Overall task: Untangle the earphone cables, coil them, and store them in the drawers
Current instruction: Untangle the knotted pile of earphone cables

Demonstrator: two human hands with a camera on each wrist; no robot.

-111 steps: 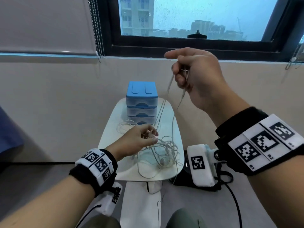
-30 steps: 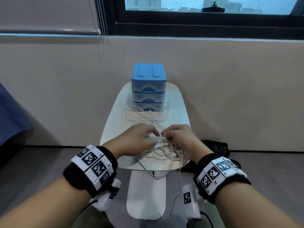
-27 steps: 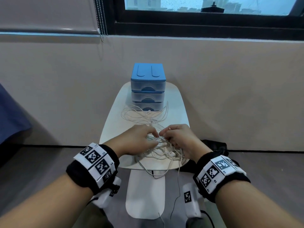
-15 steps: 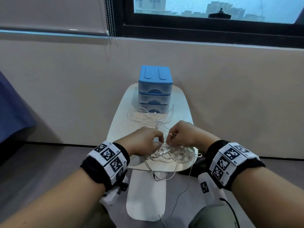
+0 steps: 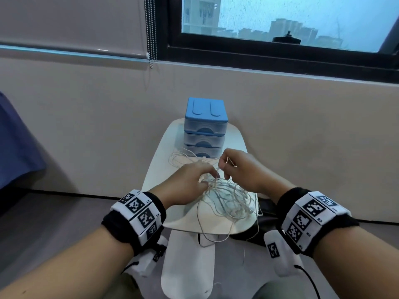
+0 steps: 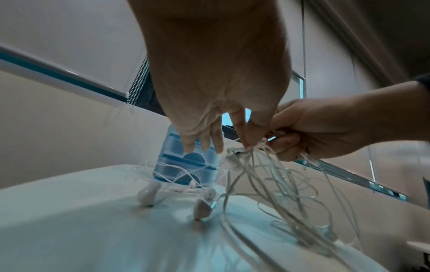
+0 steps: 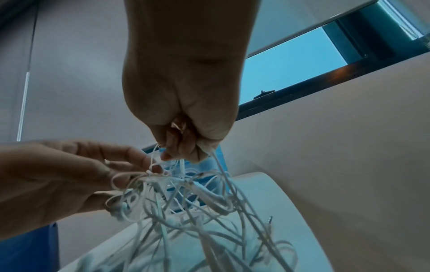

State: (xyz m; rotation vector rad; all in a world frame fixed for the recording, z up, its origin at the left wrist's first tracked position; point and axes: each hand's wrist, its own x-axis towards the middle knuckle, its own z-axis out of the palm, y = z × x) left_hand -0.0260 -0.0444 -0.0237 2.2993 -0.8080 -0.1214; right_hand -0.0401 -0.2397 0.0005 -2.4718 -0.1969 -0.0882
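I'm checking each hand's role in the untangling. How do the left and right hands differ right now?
The right hand is raised with fingers curled tight round strands; the left hand sits lower, pinching the knot while its other fingers stay extended. The right hand pulls cables upward; the left hand anchors them. Both grip the same white tangle above the table.

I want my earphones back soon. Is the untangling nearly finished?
Not yet. The white earphone cables are one knotted heap on the small table. Left hand and right hand each pinch strands at the knot. Nothing looks coiled, and all three drawers of the blue drawer unit look closed.
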